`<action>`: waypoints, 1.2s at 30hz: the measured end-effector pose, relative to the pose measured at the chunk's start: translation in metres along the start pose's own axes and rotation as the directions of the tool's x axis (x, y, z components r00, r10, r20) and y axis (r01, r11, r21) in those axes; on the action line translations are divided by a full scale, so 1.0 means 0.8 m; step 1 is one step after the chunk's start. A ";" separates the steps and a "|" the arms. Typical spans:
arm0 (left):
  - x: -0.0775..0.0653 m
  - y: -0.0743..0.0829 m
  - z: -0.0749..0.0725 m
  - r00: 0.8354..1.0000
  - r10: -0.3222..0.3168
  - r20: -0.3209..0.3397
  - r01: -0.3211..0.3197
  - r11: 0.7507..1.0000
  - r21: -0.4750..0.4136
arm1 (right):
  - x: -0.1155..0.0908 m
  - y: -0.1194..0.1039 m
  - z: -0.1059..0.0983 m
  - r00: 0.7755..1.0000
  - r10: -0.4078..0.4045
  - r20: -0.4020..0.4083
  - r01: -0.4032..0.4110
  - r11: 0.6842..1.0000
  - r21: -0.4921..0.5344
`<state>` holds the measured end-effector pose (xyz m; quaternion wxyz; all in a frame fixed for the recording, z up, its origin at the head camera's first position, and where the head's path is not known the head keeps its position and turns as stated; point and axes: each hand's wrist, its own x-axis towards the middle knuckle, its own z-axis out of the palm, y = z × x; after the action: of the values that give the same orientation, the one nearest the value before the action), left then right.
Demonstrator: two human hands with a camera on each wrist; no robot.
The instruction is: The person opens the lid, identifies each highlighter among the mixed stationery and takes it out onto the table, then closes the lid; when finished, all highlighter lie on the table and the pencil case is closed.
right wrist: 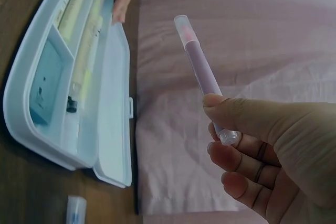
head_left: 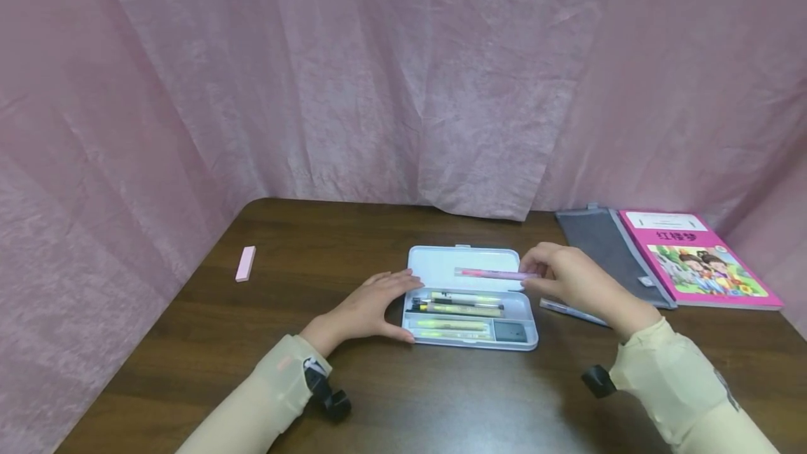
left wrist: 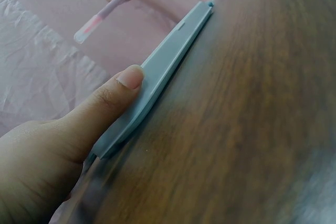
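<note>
My right hand [head_left: 564,275] pinches a lilac highlighter [right wrist: 203,69] with clear ends and pink under one cap. It is held over the raised lid [head_left: 435,265] of an open pale-blue pencil case [head_left: 520,308]. Inside the case lie several yellowish pens [head_left: 454,324] and a dark grey-blue block [head_left: 509,331] in the front right compartment. At the case's left end rests my left hand [head_left: 372,303], fingers extended. Its thumb [left wrist: 118,85] lies against the front wall, and its fingertips touch the lid side.
Just right of the case lies a clear-capped pen [head_left: 570,312], partly behind my right wrist. A grey pouch [head_left: 599,247] and a pink picture book [head_left: 709,261] are farther right. A small pink block [head_left: 246,263] sits at the left. Pink curtain [head_left: 403,76] hangs behind the table.
</note>
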<state>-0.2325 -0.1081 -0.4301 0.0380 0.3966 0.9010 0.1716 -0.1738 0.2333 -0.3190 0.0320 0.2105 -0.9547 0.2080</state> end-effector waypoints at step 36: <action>-0.001 0.004 -0.004 1.000 0.013 -0.009 -0.013 1.000 -0.004 | -0.078 0.079 -0.005 0.986 0.036 -0.163 -0.050 0.995 -0.082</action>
<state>-0.2302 -0.1077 -0.4260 0.0334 0.4014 0.8983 0.1754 -0.1430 0.3114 -0.3489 0.1136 0.1707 -0.9614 0.1835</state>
